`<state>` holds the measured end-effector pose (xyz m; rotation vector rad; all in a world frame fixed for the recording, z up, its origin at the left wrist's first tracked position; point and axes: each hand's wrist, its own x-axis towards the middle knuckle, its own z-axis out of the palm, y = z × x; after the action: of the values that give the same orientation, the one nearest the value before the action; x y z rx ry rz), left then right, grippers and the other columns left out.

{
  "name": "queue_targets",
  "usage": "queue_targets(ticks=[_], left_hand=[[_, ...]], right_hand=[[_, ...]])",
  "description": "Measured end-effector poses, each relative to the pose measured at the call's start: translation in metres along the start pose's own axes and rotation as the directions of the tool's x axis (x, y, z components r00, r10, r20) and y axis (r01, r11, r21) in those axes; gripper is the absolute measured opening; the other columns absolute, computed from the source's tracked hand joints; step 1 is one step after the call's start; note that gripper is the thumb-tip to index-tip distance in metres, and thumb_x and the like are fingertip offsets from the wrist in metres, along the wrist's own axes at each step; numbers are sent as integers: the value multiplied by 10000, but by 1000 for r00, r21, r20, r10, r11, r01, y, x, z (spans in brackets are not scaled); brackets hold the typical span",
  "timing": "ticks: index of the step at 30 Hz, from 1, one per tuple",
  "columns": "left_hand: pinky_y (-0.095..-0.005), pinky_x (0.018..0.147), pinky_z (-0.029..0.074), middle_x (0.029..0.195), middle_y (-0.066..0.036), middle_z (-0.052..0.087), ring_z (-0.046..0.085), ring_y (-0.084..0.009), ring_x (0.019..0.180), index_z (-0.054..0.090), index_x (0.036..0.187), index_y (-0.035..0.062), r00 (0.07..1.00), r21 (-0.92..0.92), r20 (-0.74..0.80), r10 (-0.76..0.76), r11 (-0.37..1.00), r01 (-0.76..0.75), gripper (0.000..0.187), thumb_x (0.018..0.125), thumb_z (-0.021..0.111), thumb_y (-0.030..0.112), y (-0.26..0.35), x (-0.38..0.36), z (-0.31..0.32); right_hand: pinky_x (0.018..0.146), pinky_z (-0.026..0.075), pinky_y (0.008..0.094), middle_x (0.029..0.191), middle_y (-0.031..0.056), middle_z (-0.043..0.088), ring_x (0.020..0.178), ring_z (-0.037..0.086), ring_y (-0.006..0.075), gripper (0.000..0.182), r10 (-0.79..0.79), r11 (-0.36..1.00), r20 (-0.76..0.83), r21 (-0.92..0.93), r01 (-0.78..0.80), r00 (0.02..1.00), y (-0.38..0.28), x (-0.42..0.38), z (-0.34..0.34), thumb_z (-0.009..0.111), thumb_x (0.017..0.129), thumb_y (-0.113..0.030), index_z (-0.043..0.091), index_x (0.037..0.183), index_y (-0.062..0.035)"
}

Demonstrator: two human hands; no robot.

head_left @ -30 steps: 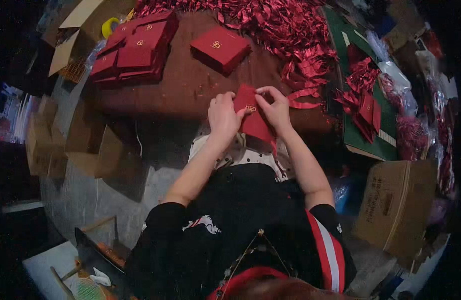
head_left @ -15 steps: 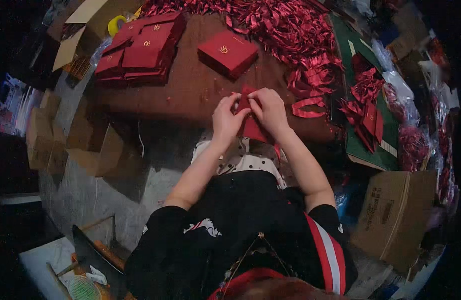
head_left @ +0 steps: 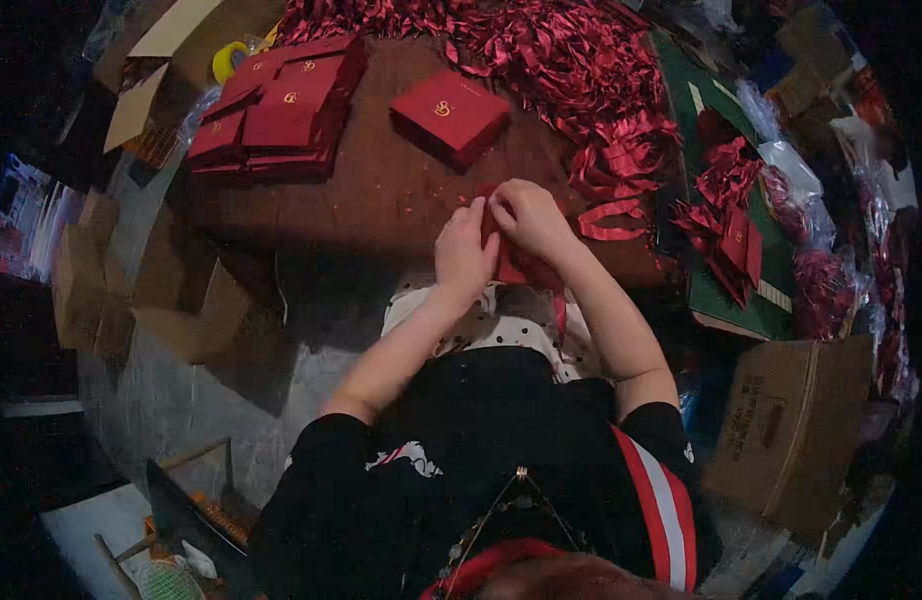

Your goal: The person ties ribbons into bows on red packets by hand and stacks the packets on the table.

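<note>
At the table's front edge, my left hand (head_left: 464,252) holds the left side of a flat red pouch (head_left: 521,266), its fingers close together and pressed against it. My right hand (head_left: 531,215) has its fingers curled in a pinch at the pouch's upper part. Both hands hide much of the pouch, so details at the fingertips cannot be made out. A thin red ribbon (head_left: 560,312) hangs below it, over the light dotted cloth on my lap. Just beyond my hands lies a stack of red pouches (head_left: 451,115) with a gold logo.
More stacked red pouches (head_left: 281,110) lie at the back left of the brown-covered table (head_left: 381,190). A heap of red ribbons (head_left: 581,90) covers the back right. Beside it, a green board (head_left: 721,290) bears ribboned pouches. Cardboard boxes (head_left: 791,430) stand on both sides.
My right hand has shifted slightly left over the pouch's top. The left hand has turned, its fingers now straighter and closer to the right. The view has shifted slightly.
</note>
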<state>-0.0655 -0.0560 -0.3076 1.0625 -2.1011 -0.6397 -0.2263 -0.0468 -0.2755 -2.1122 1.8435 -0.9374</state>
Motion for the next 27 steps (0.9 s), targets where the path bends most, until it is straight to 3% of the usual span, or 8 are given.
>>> queue_targets(ticks=[3, 10, 13, 14, 17, 19, 22, 27], left_hand=[[-467, 984, 465, 1229, -233, 582, 554, -417, 1179, 497, 1352, -6, 996, 25, 76, -55, 998, 54, 578, 837, 696, 167, 1, 5, -3], [-499, 991, 445, 1343, -280, 505, 501, -464, 1225, 401, 1424, -18, 993, 89, 116, -22, 996, 12, 620, 858, 632, 85, 3, -1, 4], [-489, 944, 457, 1235, -266, 540, 537, -452, 1127, 404, 1409, -31, 986, 129, 165, -27, 992, 6, 606, 850, 618, 69, 8, 0, 3], [-491, 921, 464, 1176, -248, 554, 551, -445, 1069, 400, 1404, -33, 994, 218, 53, 96, 970, -105, 610, 849, 627, 79, 3, 0, 7], [-461, 916, 480, 1191, -243, 585, 580, -418, 1094, 503, 1355, -32, 983, 29, 181, -6, 1000, 1, 547, 863, 671, 135, 7, 11, -13], [-441, 911, 485, 1211, -249, 593, 593, -401, 1114, 576, 1292, -39, 954, 10, 294, -56, 998, 56, 448, 895, 659, 153, -3, 25, -28], [-393, 867, 495, 1054, -169, 581, 608, -327, 963, 628, 1275, 46, 900, 72, 435, 23, 996, -60, 357, 927, 635, 125, -14, 42, -54], [-403, 838, 512, 988, -135, 578, 622, -310, 948, 701, 1102, 86, 913, -43, 408, -21, 998, 42, 283, 824, 727, 132, -51, 64, -31]], right_hand=[[781, 489, 479, 846, 204, 620, 849, 604, 399, 130, -139, 967, 30, -213, 142, 990, 13, 6, 19, 622, 844, -125, 608, 853, 4], [747, 506, 518, 839, 255, 627, 821, 616, 443, 160, -3, 999, -44, -43, 1, 999, -1, 0, 19, 597, 841, -119, 620, 804, 35], [726, 518, 512, 827, 260, 630, 825, 629, 449, 164, 96, 995, -4, -27, -96, 995, 2, 3, 24, 593, 841, -132, 619, 860, 29], [711, 518, 517, 822, 259, 633, 825, 638, 445, 175, 116, 992, 19, -41, -116, 993, 3, 6, 28, 599, 841, -138, 602, 891, 30], [690, 521, 500, 859, 228, 662, 854, 659, 424, 266, 298, 949, 67, -127, -288, 952, -13, 15, 19, 603, 858, -164, 503, 1045, -2], [694, 515, 502, 872, 216, 667, 865, 660, 416, 260, 196, 979, 61, -64, -192, 979, -17, 10, 6, 594, 877, -178, 503, 1057, -14], [729, 511, 497, 891, 166, 677, 872, 657, 394, 303, 295, 954, 53, 43, -297, 954, -13, 4, 4, 674, 824, -171, 527, 1075, -83], [718, 524, 455, 860, 136, 694, 836, 683, 354, 322, 277, 944, -70, 204, -258, 958, 3, -6, 15, 734, 791, -190, 542, 1026, -83]])
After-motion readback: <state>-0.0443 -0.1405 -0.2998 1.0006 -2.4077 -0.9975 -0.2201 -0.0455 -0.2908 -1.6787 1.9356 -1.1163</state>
